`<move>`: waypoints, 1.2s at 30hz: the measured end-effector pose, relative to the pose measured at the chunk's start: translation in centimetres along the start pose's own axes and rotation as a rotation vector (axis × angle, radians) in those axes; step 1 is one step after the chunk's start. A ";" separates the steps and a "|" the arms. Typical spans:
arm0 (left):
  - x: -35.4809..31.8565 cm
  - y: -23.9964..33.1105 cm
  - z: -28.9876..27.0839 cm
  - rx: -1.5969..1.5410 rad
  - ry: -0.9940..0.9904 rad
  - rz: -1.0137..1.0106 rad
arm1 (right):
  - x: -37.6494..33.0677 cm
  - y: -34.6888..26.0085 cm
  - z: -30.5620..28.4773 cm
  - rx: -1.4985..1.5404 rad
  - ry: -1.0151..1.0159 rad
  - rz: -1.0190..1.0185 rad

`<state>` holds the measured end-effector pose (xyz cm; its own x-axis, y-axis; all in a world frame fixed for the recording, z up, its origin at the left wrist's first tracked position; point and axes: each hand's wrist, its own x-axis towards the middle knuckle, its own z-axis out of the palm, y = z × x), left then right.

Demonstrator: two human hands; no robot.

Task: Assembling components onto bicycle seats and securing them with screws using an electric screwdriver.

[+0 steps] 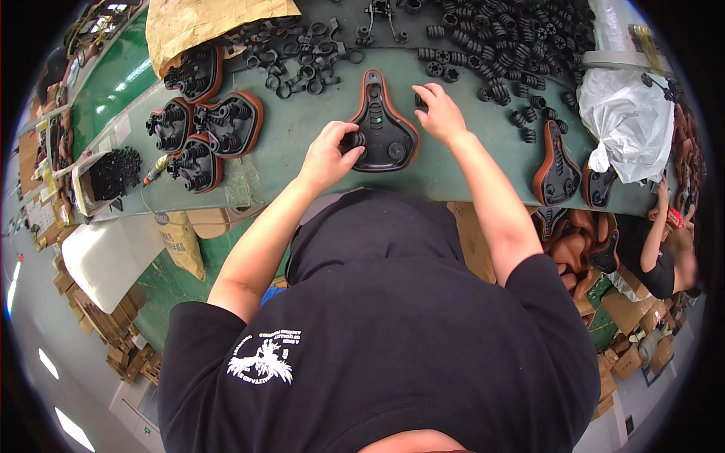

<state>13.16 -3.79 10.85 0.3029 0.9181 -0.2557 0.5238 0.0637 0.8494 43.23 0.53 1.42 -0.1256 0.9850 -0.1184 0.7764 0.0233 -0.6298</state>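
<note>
A bicycle saddle point(389, 140) lies upside down on the green worktable in front of me, its black underside up and a brown rim around it. Its narrow nose points away from me. At the saddle's left edge, my left hand point(326, 156) is closed on a black coil spring point(353, 141), which is over the wide rear part. To the right of the saddle, my right hand point(440, 115) pinches another dark piece point(420, 103), which looks like a similar spring; the fingers partly cover it. The right hand is apart from the saddle.
Several saddles with fitted undersides point(229, 124) stand at the left, by a screwdriver point(156, 169) and a box of small black parts point(115, 174). Clamp rings point(306, 72) and a spring pile point(491, 45) lie beyond. Bare-bottomed saddles point(557, 177) and a plastic bag point(627, 113) are right, near another person point(664, 249).
</note>
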 end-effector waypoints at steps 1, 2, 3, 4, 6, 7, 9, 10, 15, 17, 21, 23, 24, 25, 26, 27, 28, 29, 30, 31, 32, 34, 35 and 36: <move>-0.3 -0.4 -0.2 0.115 -0.002 0.119 | 0.5 0.8 0.4 -0.044 -0.095 0.000; -0.6 -0.8 -0.2 0.229 -0.008 0.238 | 0.7 1.8 0.5 -0.041 -0.098 -0.002; -0.9 -0.6 -0.4 0.242 -0.028 0.249 | 1.2 1.3 0.3 0.092 -0.072 0.074; -1.1 -0.7 -0.3 0.245 -0.016 0.236 | 1.5 0.6 0.4 0.223 -0.046 0.154; -1.5 -1.5 -0.2 0.247 0.043 0.281 | 0.7 -1.8 -0.8 0.683 -0.094 0.238; -1.6 -1.7 -0.1 0.218 0.047 0.234 | 0.0 -3.3 -2.0 0.769 -0.153 0.204; -1.9 -1.7 0.3 0.194 0.087 0.203 | -2.2 -4.7 -2.8 0.854 -0.225 0.175; -1.9 -1.9 0.4 0.176 0.114 0.190 | -3.0 -5.1 -2.8 0.859 -0.191 0.148; -2.3 -2.5 0.2 0.172 0.095 0.145 | -6.1 -8.7 -3.8 0.236 -0.095 -0.066; -2.3 -2.3 0.0 0.259 0.085 0.197 | -6.9 -9.4 -3.1 0.121 -0.038 -0.234; -2.0 -3.1 0.3 0.366 0.011 0.306 | -7.4 -8.7 -0.2 -0.219 -0.177 -0.449; -1.9 -4.4 0.8 0.512 -0.125 0.326 | -7.4 -8.2 1.2 -0.302 -0.208 -0.457; -1.9 -4.4 0.7 0.511 -0.122 0.324 | -7.5 -8.3 1.5 -0.303 -0.210 -0.461; -2.1 -4.4 0.7 0.517 -0.109 0.352 | -7.6 -8.3 1.8 -0.317 -0.207 -0.453; -2.1 -4.5 0.7 0.522 -0.095 0.380 | -7.5 -8.2 2.1 -0.331 -0.205 -0.445; -2.0 -4.2 0.4 0.532 -0.066 0.394 | -7.3 -8.3 2.1 -0.335 -0.171 -0.460; -2.0 -4.3 0.4 0.525 -0.064 0.389 | -7.3 -8.6 2.3 -0.338 -0.180 -0.462; -2.0 -4.5 0.3 0.525 -0.060 0.390 | -7.2 -8.9 2.5 -0.326 -0.188 -0.463; -1.6 -4.7 0.1 0.525 -0.051 0.394 | -6.8 -9.1 2.5 -0.317 -0.192 -0.467; -1.4 -5.0 0.0 0.518 -0.043 0.394 | -6.4 -9.3 2.6 -0.326 -0.197 -0.471; -1.2 -5.3 -0.1 0.516 -0.033 0.377 | -6.2 -9.5 2.9 -0.322 -0.224 -0.471; -0.5 -5.6 -0.2 0.510 -0.006 0.355 | -5.3 -10.4 2.6 -0.326 -0.258 -0.485; -0.2 -5.7 0.0 0.627 -0.104 0.325 | -4.8 -10.7 2.3 -0.339 -0.355 -0.426; 0.2 -5.7 0.0 0.746 -0.204 0.289 | -4.0 -11.3 1.9 -0.349 -0.451 -0.368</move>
<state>10.23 -3.98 5.96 0.6079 0.7648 -0.2136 0.7722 -0.5067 0.3833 33.83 -3.98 7.57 -0.6065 0.7364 -0.2999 0.7781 0.4721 -0.4143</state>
